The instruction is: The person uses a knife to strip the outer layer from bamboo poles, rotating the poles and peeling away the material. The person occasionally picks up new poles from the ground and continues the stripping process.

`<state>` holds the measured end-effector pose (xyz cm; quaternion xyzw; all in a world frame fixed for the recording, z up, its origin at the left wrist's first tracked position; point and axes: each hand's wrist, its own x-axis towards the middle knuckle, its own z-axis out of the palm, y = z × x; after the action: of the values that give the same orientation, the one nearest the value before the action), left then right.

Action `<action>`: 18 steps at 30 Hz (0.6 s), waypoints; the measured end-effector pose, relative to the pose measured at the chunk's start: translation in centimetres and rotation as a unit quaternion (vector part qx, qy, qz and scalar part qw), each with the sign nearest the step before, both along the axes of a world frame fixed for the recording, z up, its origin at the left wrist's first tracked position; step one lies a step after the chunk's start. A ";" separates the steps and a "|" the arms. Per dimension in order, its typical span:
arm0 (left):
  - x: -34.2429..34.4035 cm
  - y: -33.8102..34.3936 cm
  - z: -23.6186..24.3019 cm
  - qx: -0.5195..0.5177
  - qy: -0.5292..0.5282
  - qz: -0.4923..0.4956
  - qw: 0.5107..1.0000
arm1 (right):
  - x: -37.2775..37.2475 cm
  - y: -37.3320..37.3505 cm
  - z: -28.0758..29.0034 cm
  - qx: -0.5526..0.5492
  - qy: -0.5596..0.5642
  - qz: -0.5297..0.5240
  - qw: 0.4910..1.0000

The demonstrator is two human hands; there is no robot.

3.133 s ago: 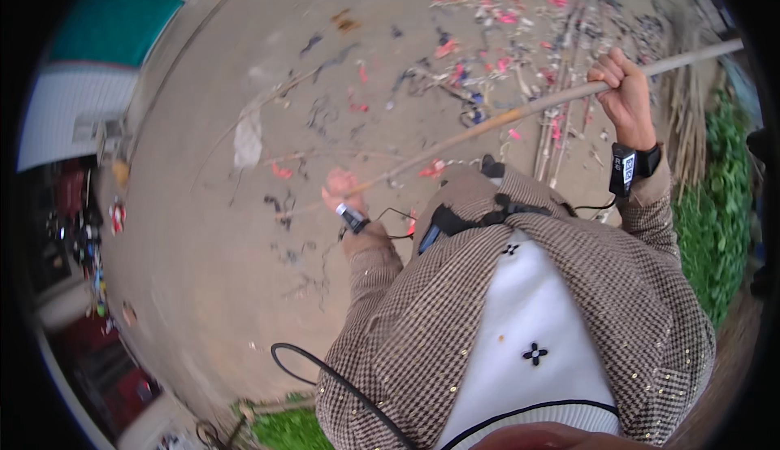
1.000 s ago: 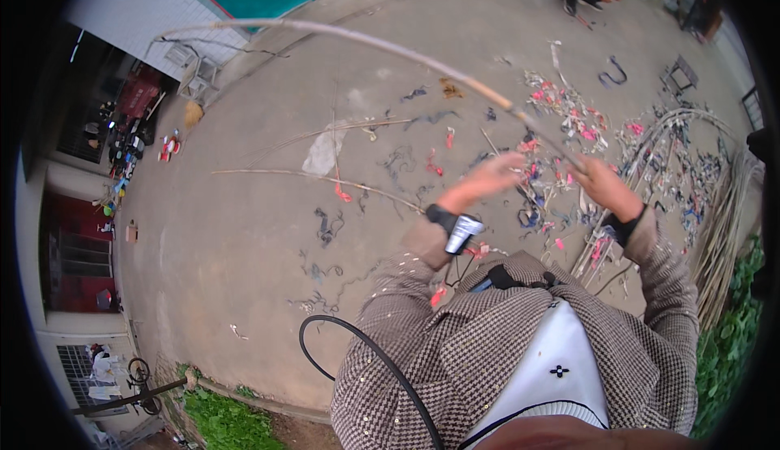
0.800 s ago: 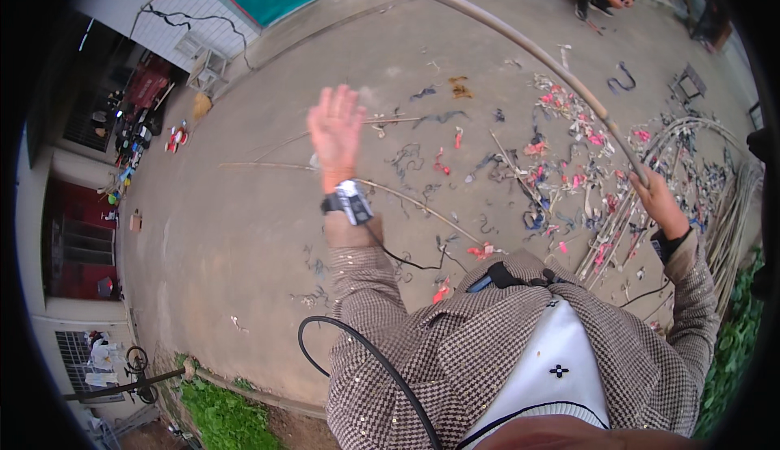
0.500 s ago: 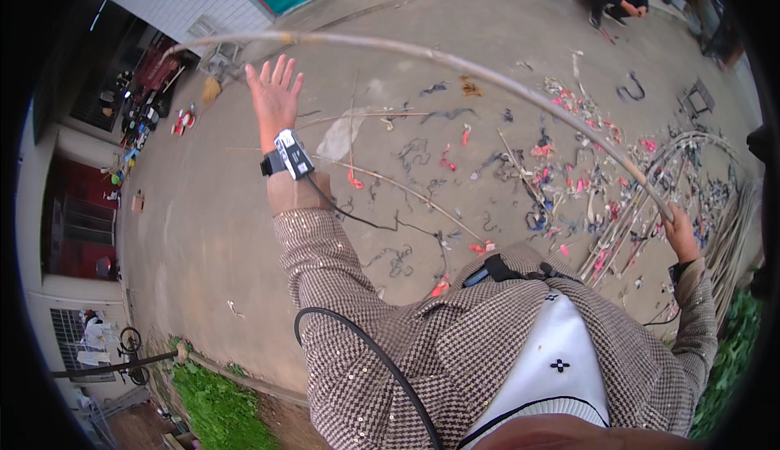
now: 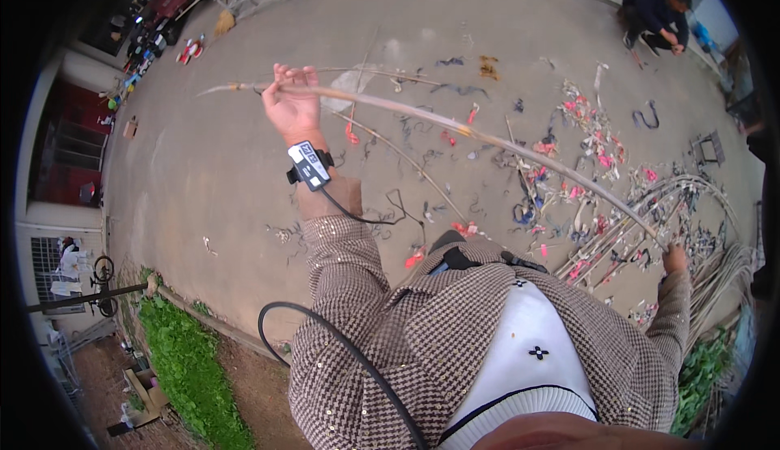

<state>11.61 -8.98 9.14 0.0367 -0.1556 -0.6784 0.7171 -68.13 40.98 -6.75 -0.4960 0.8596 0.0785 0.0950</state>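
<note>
A long, pale, slightly bowed pole [image 5: 463,129] crosses the upper middle of the view. My left hand [image 5: 290,111] is raised near its thin far end, fingers bent and a little apart, with the pole across them; the blur hides whether they grip it. My right hand [image 5: 674,258] is closed on the other end, low at the right. Beneath the pole, thinner poles [image 5: 406,157] lie on the concrete among scattered pink, dark and white scraps [image 5: 581,109].
A crouching person [image 5: 654,15] is at the top right, near a small stool [image 5: 705,149]. Bent poles [image 5: 691,180] lie piled at the right. A planted strip [image 5: 183,352] borders the yard at lower left. A bicycle [image 5: 104,283] and assorted items [image 5: 150,40] line the left side.
The pole has swung from pointing sideways to arching ahead, then lowered across my left hand. That hand left the pole, reached out spread, and now has bent fingers at it.
</note>
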 end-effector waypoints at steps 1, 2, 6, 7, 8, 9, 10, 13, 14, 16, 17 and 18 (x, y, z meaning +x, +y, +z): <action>-0.3 0.2 -0.8 -0.009 -0.032 -0.013 0.999 | 1.4 -2.3 1.1 0.058 0.006 -0.004 0.998; -0.2 0.4 -1.5 -0.003 -0.058 -0.020 0.998 | 3.6 -4.9 2.8 0.146 0.020 -0.022 0.989; -1.6 1.3 -5.2 0.066 -0.094 -0.042 0.992 | 19.7 -20.6 10.6 -0.161 -0.091 0.224 0.957; -2.1 1.7 -5.6 0.044 -0.106 -0.066 0.991 | 25.2 -23.6 12.5 -0.224 -0.173 0.274 0.919; -2.1 2.2 -6.2 0.056 -0.119 -0.072 0.989 | 31.2 -26.2 14.0 -0.262 -0.203 0.326 0.885; -3.4 3.0 -6.3 0.036 -0.128 -0.097 0.986 | 35.4 -27.7 16.1 -0.264 -0.219 0.355 0.870; -3.7 3.6 -6.7 0.065 -0.137 -0.089 0.984 | 40.6 -29.6 16.9 -0.259 -0.157 0.385 0.872; -4.6 5.8 -6.7 0.044 -0.166 -0.125 0.977 | 51.9 -34.3 16.7 -0.264 -0.088 0.405 0.871; -4.5 6.4 -6.8 0.029 -0.183 -0.132 0.974 | 54.2 -35.9 15.9 -0.261 -0.083 0.415 0.867; -4.0 7.0 -6.9 -0.003 -0.225 -0.147 0.963 | 57.2 -38.4 13.7 -0.298 -0.122 0.443 0.837; -3.4 7.1 -7.0 -0.013 -0.253 -0.158 0.954 | 58.1 -39.1 12.5 -0.239 -0.192 0.433 0.848; -2.8 7.1 -7.1 -0.037 -0.279 -0.174 0.944 | 58.8 -39.9 11.3 -0.167 -0.260 0.414 0.856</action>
<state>8.80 -1.87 2.07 0.1705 -0.3780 -0.7493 0.5164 -9.35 1.11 4.60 -0.8168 0.5188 -0.1663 0.1898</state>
